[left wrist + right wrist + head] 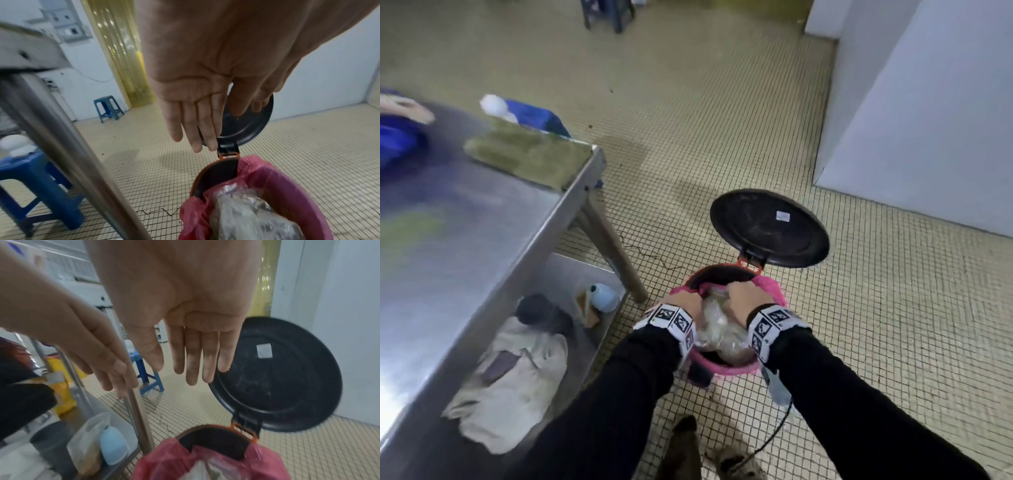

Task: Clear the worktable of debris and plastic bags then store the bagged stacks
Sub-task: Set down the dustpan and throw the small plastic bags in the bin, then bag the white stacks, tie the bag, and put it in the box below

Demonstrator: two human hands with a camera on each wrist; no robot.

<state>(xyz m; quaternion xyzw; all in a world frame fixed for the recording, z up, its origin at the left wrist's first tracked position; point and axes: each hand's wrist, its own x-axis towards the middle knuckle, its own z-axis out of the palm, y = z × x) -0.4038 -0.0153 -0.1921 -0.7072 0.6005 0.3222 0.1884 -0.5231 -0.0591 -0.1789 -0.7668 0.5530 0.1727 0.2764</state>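
Note:
A round bin with a pink liner point(722, 368) stands on the tiled floor, its black lid point(767, 233) hinged up and open. Crumpled clear plastic bags point(717, 325) fill the liner. My left hand point(681, 301) and right hand point(743, 298) hover side by side just over the bags. In the left wrist view my left hand point(191, 113) has straight fingers and holds nothing above the liner point(277, 181) and bags point(242, 211). My right hand point(195, 353) is likewise flat and empty in front of the lid point(277, 386).
The steel worktable point(482, 222) stands left of the bin, its leg point(613, 250) close by. A green cloth point(527, 154) and blue items point(397, 137) lie on top. The lower shelf holds a white cloth point(510, 377) and a pale blue bottle point(602, 298). A white wall point(928, 120) rises right.

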